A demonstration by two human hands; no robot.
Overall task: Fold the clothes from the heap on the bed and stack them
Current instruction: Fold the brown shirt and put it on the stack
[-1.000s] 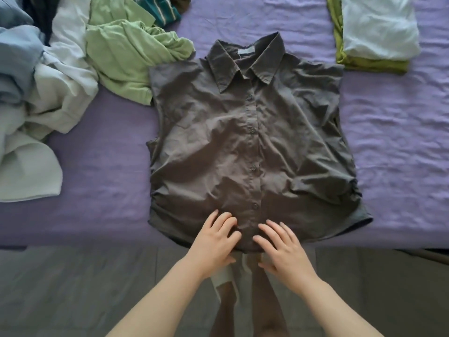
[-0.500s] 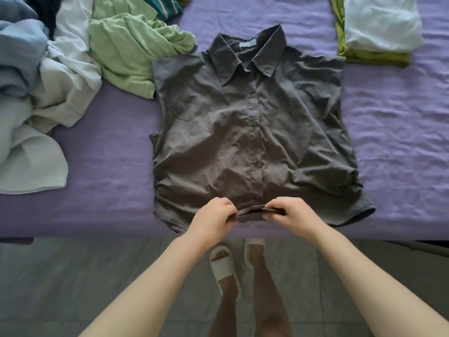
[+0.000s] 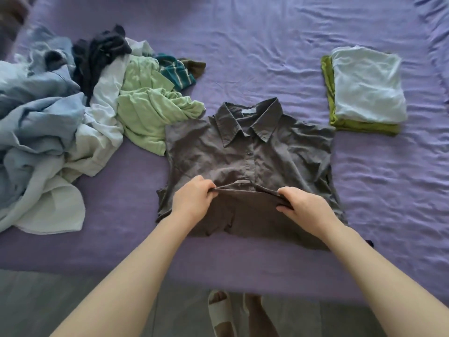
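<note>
On purple bed (image 3: 267, 57), both hands' fingers (image 3: 209, 190) pinch grey shirt (image 3: 243, 154) hem, doubled up mid-body.

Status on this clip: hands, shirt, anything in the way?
Left hand and right hand pinch the grey shirt hem, folded halfway up. Nothing blocking; heap left, folded stack right.

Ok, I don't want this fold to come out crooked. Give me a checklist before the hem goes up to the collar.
1. Left hand grips the hem: ok.
2. Right hand grips the hem: ok.
3. Hem level between the hands: ok, roughly.
4. Shirt top half flat: not ok, the right side is creased.
5. Collar clear of the heap: ok, though the green top touches the left shoulder.
6. Stack apart from the shirt: ok.
</note>
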